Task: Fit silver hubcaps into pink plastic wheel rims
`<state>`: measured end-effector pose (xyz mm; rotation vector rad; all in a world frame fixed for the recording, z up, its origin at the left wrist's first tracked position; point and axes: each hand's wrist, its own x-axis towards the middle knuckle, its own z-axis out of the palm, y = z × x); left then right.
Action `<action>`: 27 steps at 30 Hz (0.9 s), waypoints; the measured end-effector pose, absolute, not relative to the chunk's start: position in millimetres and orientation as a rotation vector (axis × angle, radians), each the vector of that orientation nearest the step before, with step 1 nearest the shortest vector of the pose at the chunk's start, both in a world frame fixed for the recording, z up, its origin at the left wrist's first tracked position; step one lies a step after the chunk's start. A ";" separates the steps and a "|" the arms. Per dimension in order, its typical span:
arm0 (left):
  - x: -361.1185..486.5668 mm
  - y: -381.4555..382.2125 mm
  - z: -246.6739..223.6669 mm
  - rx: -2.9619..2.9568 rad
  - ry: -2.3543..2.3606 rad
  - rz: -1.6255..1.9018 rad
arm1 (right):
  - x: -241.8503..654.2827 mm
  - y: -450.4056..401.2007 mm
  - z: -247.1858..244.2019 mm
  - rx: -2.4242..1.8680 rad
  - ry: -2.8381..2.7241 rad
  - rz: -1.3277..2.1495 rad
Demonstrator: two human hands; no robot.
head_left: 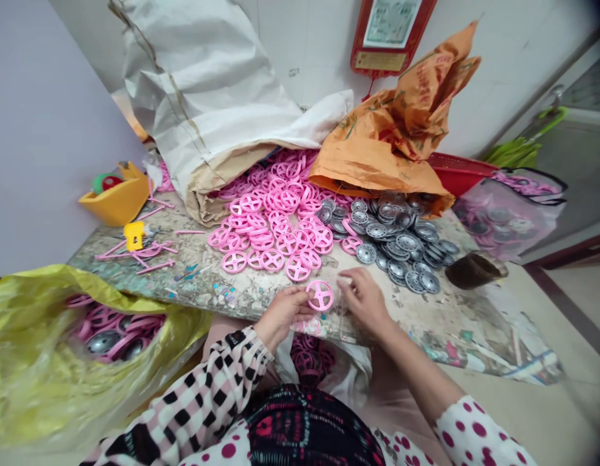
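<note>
The fingers of the left hand (283, 314) pinch the rim of a pink plastic wheel (320, 295) just above the desk (207, 291) edge; those of the right hand (365, 301) curve, slightly spread, just beside it. Past them lie a heap of pink wheels (275, 223) and a spread of grey wheels (397, 249)
</note>
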<state>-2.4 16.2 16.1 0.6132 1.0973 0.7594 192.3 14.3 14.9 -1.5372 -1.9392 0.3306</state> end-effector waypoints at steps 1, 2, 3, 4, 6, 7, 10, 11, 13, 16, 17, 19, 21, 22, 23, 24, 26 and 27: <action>-2.2 16.2 16.5 0.605 1.108 0.756 | 201.8 26.9 14.0 -1.670 -1.893 0.222; -2.2 16.3 17.0 0.600 1.111 0.751 | 211.1 40.2 12.6 -1.811 -1.875 0.122; -2.5 16.5 17.4 0.594 1.110 0.744 | 219.3 53.1 11.0 -1.948 -1.860 0.042; -3.1 16.7 17.7 0.589 1.107 0.738 | 226.0 64.7 9.2 -2.064 -1.846 -0.019; -5.0 17.6 16.8 0.582 1.093 0.727 | 233.7 80.9 5.1 -2.222 -1.834 -0.084; -6.1 18.1 15.6 0.578 1.080 0.723 | 235.3 85.3 2.9 -2.258 -1.836 -0.095; -8.8 19.7 9.7 0.562 1.043 0.720 | 237.0 85.5 -3.9 -2.252 -1.845 -0.116; -9.3 20.1 7.6 0.559 1.038 0.719 | 238.1 82.7 -5.8 -2.223 -1.837 -0.121; -9.5 20.6 5.1 0.552 1.045 0.721 | 241.5 75.3 -8.1 -2.141 -1.793 -0.090; -8.5 20.6 6.4 0.549 1.049 0.721 | 243.7 63.3 -6.6 -1.965 -1.653 0.096; -8.1 20.5 7.8 0.548 1.048 0.720 | 241.0 59.0 -5.1 -1.891 -1.565 0.191; -7.3 20.3 10.6 0.554 1.045 0.713 | 227.2 49.0 -2.2 -1.712 -1.366 0.428; -7.0 19.9 12.0 0.574 1.028 0.711 | 202.9 35.8 -1.0 -1.526 -1.209 0.675; -7.1 19.6 12.0 0.585 1.010 0.714 | 188.4 27.9 -1.3 -1.467 -1.182 0.760; -7.4 19.1 11.6 0.592 0.991 0.723 | 173.7 19.5 -2.1 -1.438 -1.185 0.794; -7.9 18.5 10.9 0.591 0.976 0.738 | 159.9 11.0 -3.1 -1.428 -1.249 0.778; -9.4 16.8 9.4 0.568 0.967 0.776 | 139.1 -4.9 -4.6 -1.453 -1.447 0.601; -10.3 15.9 8.9 0.554 0.967 0.796 | 133.2 -11.3 -4.8 -1.472 -1.541 0.488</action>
